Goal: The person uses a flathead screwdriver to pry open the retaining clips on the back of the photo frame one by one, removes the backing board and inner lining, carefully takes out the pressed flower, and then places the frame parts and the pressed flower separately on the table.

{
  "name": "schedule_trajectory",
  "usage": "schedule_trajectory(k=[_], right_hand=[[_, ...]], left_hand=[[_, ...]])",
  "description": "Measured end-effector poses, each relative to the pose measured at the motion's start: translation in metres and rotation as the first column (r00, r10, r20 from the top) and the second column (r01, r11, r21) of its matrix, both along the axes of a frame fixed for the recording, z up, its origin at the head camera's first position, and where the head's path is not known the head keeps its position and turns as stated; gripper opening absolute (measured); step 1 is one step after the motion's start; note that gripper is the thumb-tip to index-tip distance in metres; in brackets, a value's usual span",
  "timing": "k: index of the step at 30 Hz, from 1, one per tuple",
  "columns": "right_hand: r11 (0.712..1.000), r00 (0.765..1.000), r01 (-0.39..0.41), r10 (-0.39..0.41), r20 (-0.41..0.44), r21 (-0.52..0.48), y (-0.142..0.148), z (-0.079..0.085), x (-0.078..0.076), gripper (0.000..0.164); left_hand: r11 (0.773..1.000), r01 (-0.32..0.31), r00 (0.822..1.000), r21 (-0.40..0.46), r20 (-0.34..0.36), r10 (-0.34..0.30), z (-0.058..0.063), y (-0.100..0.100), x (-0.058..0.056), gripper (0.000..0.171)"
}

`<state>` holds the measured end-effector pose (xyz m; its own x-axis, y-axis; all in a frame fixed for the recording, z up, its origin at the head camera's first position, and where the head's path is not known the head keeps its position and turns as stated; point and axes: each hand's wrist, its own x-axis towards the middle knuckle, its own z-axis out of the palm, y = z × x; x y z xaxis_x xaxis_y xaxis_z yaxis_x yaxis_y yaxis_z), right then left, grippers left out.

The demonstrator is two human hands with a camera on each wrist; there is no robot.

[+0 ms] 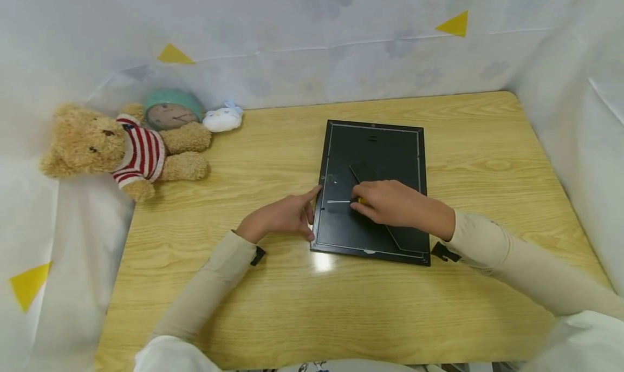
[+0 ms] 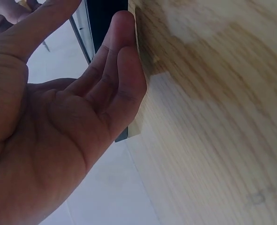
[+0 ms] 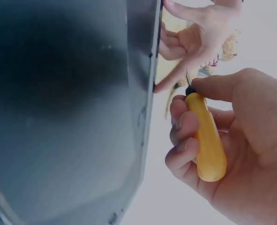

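Head view: black picture frame (image 1: 346,223) lies back side up on wood table (image 1: 292,318), stand (image 1: 363,171) slanting across its backing. Left hand (image 1: 285,215) at frame's left edge, digits touching it; left wrist view has one digit stretched out apart, other fingers close together along the edge. Right hand (image 1: 390,201) over frame, fingers curled round the yellow handle of a screwdriver (image 3: 206,140), thumb up by the dark collar. Shaft points toward frame's left edge; can't tell if tip touches the backing. Far left corner: teddy bear (image 1: 141,150) on its back in red-and-white striped top, green round clock (image 1: 170,112) beside it, small white plush (image 1: 224,118) next to clock. Yellow triangles (image 1: 455,25) on white patterned backdrop (image 1: 292,25).
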<state>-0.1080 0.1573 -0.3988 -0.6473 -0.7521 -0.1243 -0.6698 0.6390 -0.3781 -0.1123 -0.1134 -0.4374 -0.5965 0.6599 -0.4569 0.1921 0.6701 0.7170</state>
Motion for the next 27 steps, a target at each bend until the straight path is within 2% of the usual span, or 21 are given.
schedule_trajectory(k=[5,10,15,27], right_hand=[[0.999,0.999,0.006,-0.004,0.049,-0.039,-0.010,-0.017,-0.006,0.016],[0.997,0.994,0.047,-0.041,0.099,-0.065,-0.015,-0.029,-0.006,0.017],[0.994,0.985,0.103,-0.097,0.146,-0.038,-0.013,-0.035,-0.006,0.015],[0.996,0.981,0.085,-0.077,0.177,-0.038,-0.014,-0.040,-0.011,0.012]], left_hand=[[1.000,-0.001,1.000,0.005,-0.004,0.001,-0.003,-0.001,0.000,0.122],[1.000,-0.006,1.000,0.019,0.004,0.006,-0.005,-0.001,0.000,0.122],[1.000,-0.014,1.000,0.026,0.021,0.014,-0.006,-0.001,-0.001,0.123],[0.995,-0.060,0.998,0.076,0.035,0.057,-0.006,-0.004,0.003,0.125]])
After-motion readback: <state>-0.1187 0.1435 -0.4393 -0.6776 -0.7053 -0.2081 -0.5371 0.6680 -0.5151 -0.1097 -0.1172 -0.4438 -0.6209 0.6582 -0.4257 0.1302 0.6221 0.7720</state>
